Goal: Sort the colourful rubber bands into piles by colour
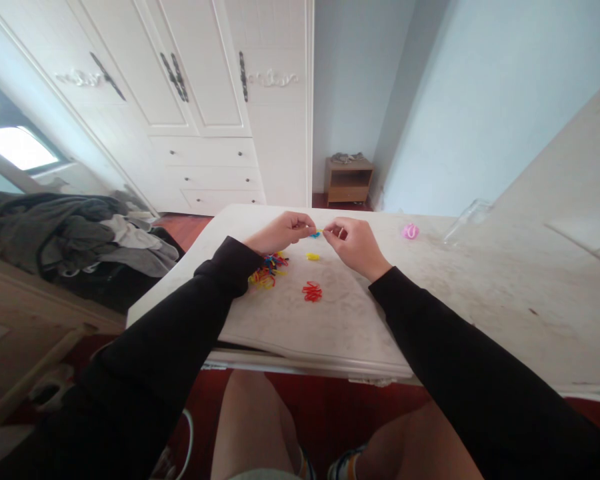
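My left hand (285,231) and my right hand (351,243) meet over the white table (350,327), thumb and fingertips pinched on each. Between the fingertips stretches a small yellow rubber band (321,231), held at both ends. Just behind it lies a little blue group of bands (315,235). A small yellow cluster of bands (313,257) rests below my hands, and a red cluster of bands (312,291) is nearer the front edge. By my left wrist, which partly covers it, sits a mixed pile of coloured bands (270,269).
A pink coil-like bundle (409,231) and a clear plastic or glass container (467,221) lie on the table's right side. Dark clothes (75,230) are heaped at the left. A white wardrobe (205,87) and a small wooden nightstand (349,181) stand beyond.
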Demonstrator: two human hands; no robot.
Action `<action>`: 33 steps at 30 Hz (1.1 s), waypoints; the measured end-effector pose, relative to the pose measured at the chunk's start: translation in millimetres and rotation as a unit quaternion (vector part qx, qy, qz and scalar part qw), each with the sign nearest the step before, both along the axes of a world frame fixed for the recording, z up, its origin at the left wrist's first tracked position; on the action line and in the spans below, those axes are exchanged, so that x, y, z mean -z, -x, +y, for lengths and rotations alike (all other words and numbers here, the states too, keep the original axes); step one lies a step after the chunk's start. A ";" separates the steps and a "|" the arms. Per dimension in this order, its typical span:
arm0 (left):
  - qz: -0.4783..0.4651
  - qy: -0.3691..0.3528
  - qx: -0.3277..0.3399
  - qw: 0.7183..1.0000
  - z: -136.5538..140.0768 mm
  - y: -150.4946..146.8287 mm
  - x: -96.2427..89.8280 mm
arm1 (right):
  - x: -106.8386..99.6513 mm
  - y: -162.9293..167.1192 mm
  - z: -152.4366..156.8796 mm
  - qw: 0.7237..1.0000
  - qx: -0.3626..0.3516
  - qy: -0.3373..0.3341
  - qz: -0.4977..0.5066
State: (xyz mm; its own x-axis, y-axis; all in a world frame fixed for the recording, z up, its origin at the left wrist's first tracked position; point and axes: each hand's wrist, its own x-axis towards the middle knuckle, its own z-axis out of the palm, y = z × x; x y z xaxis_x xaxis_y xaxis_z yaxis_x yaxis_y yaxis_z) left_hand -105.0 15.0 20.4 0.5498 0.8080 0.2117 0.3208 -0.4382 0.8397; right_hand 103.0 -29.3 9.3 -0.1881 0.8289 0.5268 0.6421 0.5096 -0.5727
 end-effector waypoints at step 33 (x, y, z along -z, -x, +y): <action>-0.016 -0.056 -0.003 0.998 -1.7 0.0 -1.2 | -7.1 1.5 -0.6 0.997 -0.014 0.024 0.067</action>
State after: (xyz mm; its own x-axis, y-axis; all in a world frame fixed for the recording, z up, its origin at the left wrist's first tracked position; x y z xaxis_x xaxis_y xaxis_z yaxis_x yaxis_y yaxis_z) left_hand -105.0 13.3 21.6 0.5360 0.7822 0.3175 0.2986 -0.5275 0.7954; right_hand 101.5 -29.9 16.4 -0.1422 0.8494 0.5082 0.5446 0.4958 -0.6764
